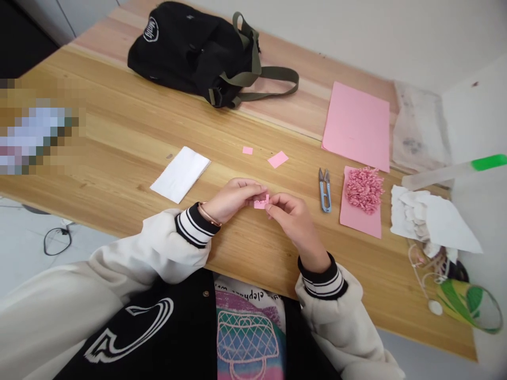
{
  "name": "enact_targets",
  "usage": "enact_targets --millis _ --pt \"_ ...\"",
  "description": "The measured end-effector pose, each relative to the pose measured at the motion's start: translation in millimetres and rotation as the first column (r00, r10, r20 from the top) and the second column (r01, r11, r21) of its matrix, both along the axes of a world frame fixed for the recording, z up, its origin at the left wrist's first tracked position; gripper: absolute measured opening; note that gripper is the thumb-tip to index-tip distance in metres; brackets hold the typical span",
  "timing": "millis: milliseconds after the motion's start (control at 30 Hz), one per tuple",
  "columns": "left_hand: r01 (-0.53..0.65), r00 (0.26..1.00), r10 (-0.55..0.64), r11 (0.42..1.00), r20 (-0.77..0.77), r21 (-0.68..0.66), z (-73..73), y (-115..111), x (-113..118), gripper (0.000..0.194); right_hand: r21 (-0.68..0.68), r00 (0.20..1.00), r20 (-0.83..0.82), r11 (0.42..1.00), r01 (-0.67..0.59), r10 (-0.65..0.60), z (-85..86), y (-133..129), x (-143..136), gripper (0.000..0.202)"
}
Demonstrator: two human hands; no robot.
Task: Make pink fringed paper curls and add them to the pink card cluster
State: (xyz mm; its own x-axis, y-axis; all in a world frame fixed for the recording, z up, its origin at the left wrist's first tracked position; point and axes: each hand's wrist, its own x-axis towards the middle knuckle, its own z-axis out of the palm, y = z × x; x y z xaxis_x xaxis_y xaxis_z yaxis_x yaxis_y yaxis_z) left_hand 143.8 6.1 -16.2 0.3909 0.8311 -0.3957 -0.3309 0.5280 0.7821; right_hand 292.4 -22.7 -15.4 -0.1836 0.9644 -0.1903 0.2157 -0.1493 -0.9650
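Both hands meet over the table near its front edge, closed around a small piece of pink paper (pixel 260 204). My left hand (pixel 238 198) pinches its left side, and its fingertips are partly hidden. With thumb and forefinger my right hand (pixel 290 215) grips the right end, where a narrow strip stands up. Beyond the hands lie two loose pink paper pieces, a smaller one (pixel 247 150) and a larger one (pixel 278 159). To the right are blue-handled thread snips (pixel 325 195) and a bunch of thin pink strands (pixel 363 190) resting on a pink sheet (pixel 358 226).
A folded white cloth (pixel 181 174) lies left of the hands. Behind stands a black bag (pixel 178 53) with green straps. Larger pink sheets (pixel 358 124), a clear plastic bag (pixel 420 124), white paper (pixel 447 224) with scraps and a yellow-green cup (pixel 459 303) line the right side.
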Motion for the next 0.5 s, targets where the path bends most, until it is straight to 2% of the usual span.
enact_targets --millis 233,500 --pt "0.064 0.997 -0.059 0.993 -0.048 0.103 -2.7 -0.1 -2.4 0.013 -0.002 1.0 -0.013 1.0 0.006 -0.006 -0.4 0.0 0.6 0.007" --pt "0.093 0.991 -0.077 0.984 -0.109 0.153 -3.1 0.2 -3.4 0.015 0.007 1.0 -0.012 1.0 0.023 -0.023 -1.5 0.6 0.7 0.008"
